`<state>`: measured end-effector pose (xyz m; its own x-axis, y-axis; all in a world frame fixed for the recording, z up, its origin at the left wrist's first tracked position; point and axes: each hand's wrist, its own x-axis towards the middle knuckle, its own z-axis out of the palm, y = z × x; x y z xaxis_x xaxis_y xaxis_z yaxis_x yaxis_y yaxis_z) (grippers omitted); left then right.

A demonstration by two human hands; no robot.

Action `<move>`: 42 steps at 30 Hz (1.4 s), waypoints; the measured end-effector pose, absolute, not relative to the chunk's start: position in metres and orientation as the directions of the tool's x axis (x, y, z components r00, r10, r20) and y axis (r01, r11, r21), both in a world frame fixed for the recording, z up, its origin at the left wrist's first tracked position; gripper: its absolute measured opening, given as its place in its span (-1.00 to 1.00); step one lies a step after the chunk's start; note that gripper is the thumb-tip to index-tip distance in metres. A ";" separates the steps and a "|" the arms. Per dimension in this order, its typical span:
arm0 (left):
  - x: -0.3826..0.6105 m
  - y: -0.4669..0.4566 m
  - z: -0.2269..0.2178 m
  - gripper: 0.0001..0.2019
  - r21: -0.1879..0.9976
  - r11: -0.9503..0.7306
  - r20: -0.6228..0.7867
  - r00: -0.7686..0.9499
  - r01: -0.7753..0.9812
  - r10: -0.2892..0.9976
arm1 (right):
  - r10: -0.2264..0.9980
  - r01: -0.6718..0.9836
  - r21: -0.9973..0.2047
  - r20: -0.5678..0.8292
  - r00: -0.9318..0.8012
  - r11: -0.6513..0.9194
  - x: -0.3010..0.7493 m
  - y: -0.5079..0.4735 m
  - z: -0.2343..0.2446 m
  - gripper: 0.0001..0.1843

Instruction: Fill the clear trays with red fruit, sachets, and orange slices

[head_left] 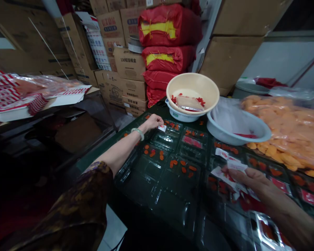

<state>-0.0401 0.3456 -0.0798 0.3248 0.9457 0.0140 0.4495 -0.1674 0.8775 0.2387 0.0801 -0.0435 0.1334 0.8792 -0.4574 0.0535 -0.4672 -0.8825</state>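
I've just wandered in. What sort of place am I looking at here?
Probably a small packing room or storeroom workspace: rows of clear plastic trays hold orange-red pieces, the person's right hand holds small white packets, and cardboard boxes are stacked behind.

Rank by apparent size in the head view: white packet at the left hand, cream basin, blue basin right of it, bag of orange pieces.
1. Bag of orange pieces, cropped at right
2. Cream basin, blue basin: too alike to rank
3. White packet
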 end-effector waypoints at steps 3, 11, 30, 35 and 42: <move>-0.032 0.355 -0.083 -0.88 0.846 -0.181 -0.016 0.364 0.502 0.931 | 0.848 -0.046 -0.853 -0.522 0.086 -0.520 0.245 0.083 -0.050 -0.63; 0.004 0.310 -0.053 -0.73 0.888 -0.204 0.014 0.418 0.412 0.908 | 0.914 -0.103 -0.914 -0.401 0.062 -0.393 0.228 0.098 -0.042 -0.60; 0.038 0.305 -0.093 -0.85 0.610 -0.071 0.009 0.083 0.789 0.997 | 0.903 -0.080 -0.910 -0.413 0.117 -0.406 0.223 0.104 -0.052 -0.61; 0.039 0.314 -0.100 -0.88 0.493 -0.083 0.040 0.073 0.866 0.997 | 0.924 -0.035 -0.924 -0.382 0.017 -0.382 0.207 0.113 -0.052 -0.52; 0.044 0.274 -0.064 -0.75 0.550 -0.322 0.124 0.306 0.770 0.944 | 0.932 0.068 -0.930 -0.363 -0.019 -0.361 0.196 0.118 -0.053 -0.53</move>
